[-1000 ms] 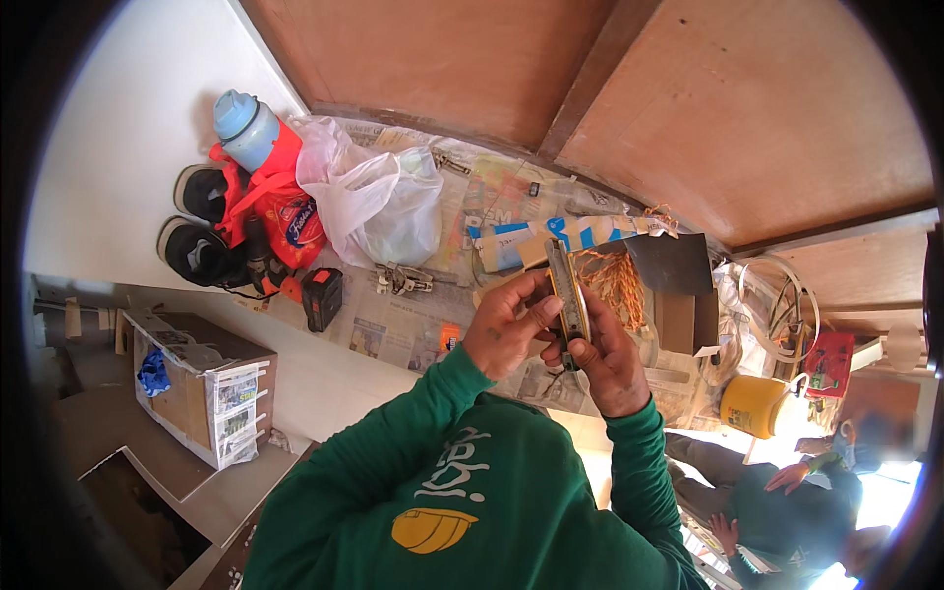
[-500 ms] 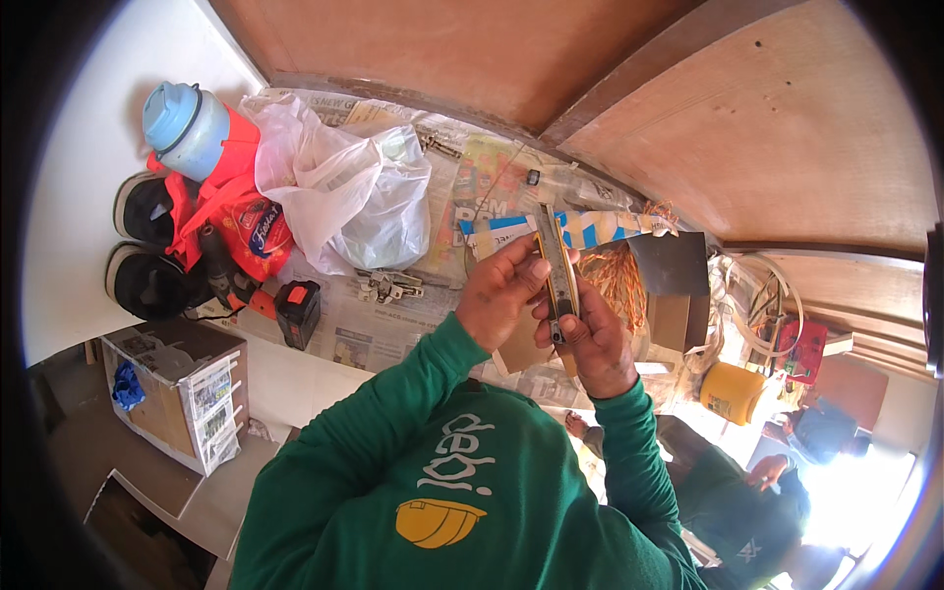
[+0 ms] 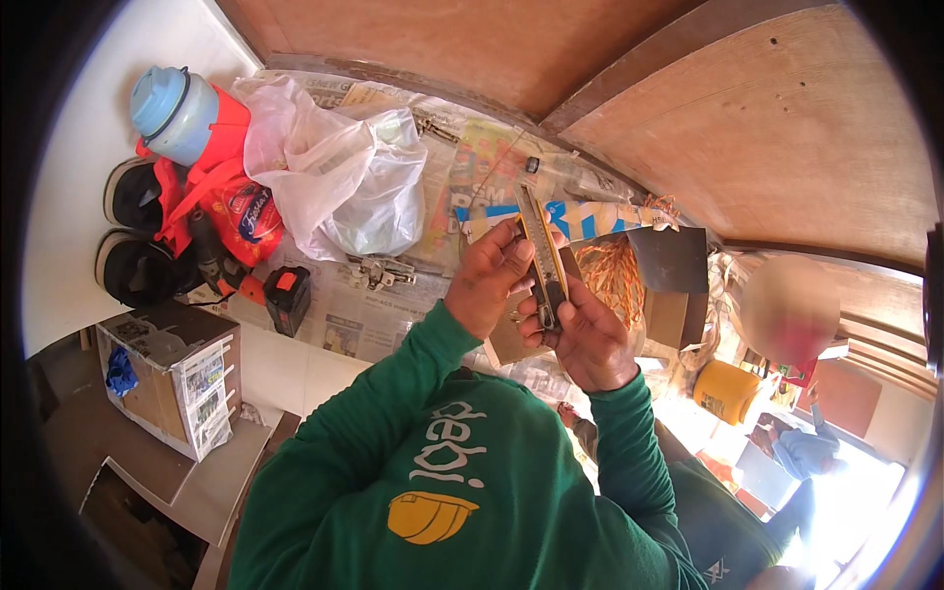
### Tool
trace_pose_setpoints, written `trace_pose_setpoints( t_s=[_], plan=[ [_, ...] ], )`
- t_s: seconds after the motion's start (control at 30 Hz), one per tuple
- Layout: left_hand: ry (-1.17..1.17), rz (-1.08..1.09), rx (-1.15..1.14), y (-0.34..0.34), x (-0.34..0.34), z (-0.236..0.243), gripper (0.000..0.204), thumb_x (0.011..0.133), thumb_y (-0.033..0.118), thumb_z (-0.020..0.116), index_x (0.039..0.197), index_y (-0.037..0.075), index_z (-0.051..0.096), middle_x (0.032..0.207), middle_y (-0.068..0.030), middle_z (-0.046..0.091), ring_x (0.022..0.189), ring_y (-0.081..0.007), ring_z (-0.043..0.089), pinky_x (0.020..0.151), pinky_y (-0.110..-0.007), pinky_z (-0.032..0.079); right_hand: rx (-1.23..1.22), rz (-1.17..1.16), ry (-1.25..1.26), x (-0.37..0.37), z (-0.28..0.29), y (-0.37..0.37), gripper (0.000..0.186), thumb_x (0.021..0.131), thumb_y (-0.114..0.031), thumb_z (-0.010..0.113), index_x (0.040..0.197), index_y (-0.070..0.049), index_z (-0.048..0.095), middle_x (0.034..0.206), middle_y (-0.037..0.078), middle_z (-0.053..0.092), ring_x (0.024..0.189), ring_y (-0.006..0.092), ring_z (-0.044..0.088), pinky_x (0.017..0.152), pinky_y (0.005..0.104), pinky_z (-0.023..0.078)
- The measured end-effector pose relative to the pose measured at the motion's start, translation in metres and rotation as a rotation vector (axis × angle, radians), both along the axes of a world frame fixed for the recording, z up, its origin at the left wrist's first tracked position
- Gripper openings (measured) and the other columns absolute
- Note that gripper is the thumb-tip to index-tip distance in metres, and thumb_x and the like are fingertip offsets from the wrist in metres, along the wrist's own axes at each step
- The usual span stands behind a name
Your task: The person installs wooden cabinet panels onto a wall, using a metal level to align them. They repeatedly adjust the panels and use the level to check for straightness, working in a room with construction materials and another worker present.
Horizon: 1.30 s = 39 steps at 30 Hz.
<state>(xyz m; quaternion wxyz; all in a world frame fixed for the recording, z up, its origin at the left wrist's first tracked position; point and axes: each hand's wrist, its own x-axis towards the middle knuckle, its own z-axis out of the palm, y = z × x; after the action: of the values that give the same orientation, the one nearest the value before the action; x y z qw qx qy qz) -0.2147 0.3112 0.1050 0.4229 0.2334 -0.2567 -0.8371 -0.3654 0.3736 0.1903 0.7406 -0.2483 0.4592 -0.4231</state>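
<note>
In front of my chest, both hands hold a slim utility knife (image 3: 540, 246) with a metal face, yellow edges and a dark slider. It is tilted, its narrow end pointing up and slightly left. My left hand (image 3: 489, 278) pinches its upper part between thumb and fingers. My right hand (image 3: 590, 339) is wrapped round the lower end, thumb beside the dark slider. Behind the knife lie a strip with blue and tan tape (image 3: 600, 220) and a bundle of orange strands (image 3: 614, 280). Parts of the knife are covered by my fingers.
On the newspaper-covered surface lie a white plastic bag (image 3: 334, 167), metal hinges (image 3: 379, 273) and a cordless drill (image 3: 280, 295). A blue-and-red jug (image 3: 175, 113) and dark shoes (image 3: 138, 265) are far left. A yellow container (image 3: 728, 391) and a co-worker's green clothing (image 3: 723, 526) are at right.
My hands and the knife have shifted slightly left, the knife's upper end leaning further left. The co-worker at right has moved, and a blurred round shape now shows above the yellow container.
</note>
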Motion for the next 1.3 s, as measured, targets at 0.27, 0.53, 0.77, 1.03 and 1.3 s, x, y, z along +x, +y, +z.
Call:
trace_pose_setpoints(
  t_s=[0.27, 0.53, 0.77, 1.03, 1.3],
  plan=[
    [0.022, -0.029, 0.016, 0.007, 0.004, 0.017, 0.052, 0.102, 0.034, 0.052, 0.146, 0.008, 0.038, 0.139, -0.0117, 0.055, 0.121, -0.0207, 0.057, 0.102, -0.04, 0.048, 0.224, -0.232, -0.175, 0.007, -0.011, 0.011, 0.03, 0.105, -0.029, 0.048, 0.124, -0.005, 0.049, 0.088, 0.007, 0.056, 0.065, 0.0115, 0.048, 0.055, 0.0254, 0.04],
    [0.028, -0.07, 0.012, 0.006, 0.014, 0.017, 0.054, 0.101, 0.032, 0.055, 0.147, 0.008, 0.037, 0.141, -0.013, 0.053, 0.123, -0.0256, 0.057, 0.1, -0.041, 0.051, 0.106, -0.256, -0.046, 0.019, -0.015, 0.015, 0.027, 0.104, -0.03, 0.05, 0.119, -0.008, 0.052, 0.083, 0.002, 0.056, 0.058, 0.0056, 0.042, 0.05, 0.021, 0.036],
    [0.109, -0.039, 0.017, 0.007, 0.011, 0.008, 0.077, 0.096, 0.048, 0.058, 0.154, 0.01, 0.026, 0.15, -0.0142, 0.039, 0.096, -0.0215, 0.059, 0.086, -0.038, 0.053, -0.224, 0.092, 0.188, -0.005, -0.038, 0.021, 0.037, 0.103, -0.025, 0.05, 0.132, -0.003, 0.05, 0.107, 0.005, 0.064, 0.088, 0.0129, 0.066, 0.071, 0.0305, 0.057],
    [0.123, 0.103, 0.141, 0.003, -0.017, 0.033, 0.063, 0.085, 0.073, 0.052, 0.113, 0.017, 0.046, 0.087, 0.0042, 0.049, 0.075, -0.0109, 0.048, 0.091, -0.04, 0.048, -0.351, 0.015, 0.129, 0.005, -0.008, 0.04, 0.048, 0.105, -0.036, 0.045, 0.137, -0.001, 0.042, 0.096, 0.006, 0.063, 0.075, 0.0107, 0.062, 0.066, 0.0277, 0.052],
    [0.061, 0.112, 0.003, -0.002, -0.03, 0.06, 0.071, 0.076, 0.08, 0.051, 0.106, 0.016, 0.042, 0.078, 0.0035, 0.045, 0.065, -0.0082, 0.044, 0.084, -0.036, 0.056, -0.255, -0.117, 0.173, 0.027, -0.008, 0.03, 0.038, 0.107, -0.035, 0.038, 0.123, -0.002, 0.047, 0.083, 0.004, 0.061, 0.061, 0.0101, 0.057, 0.054, 0.0259, 0.048]
  ],
)
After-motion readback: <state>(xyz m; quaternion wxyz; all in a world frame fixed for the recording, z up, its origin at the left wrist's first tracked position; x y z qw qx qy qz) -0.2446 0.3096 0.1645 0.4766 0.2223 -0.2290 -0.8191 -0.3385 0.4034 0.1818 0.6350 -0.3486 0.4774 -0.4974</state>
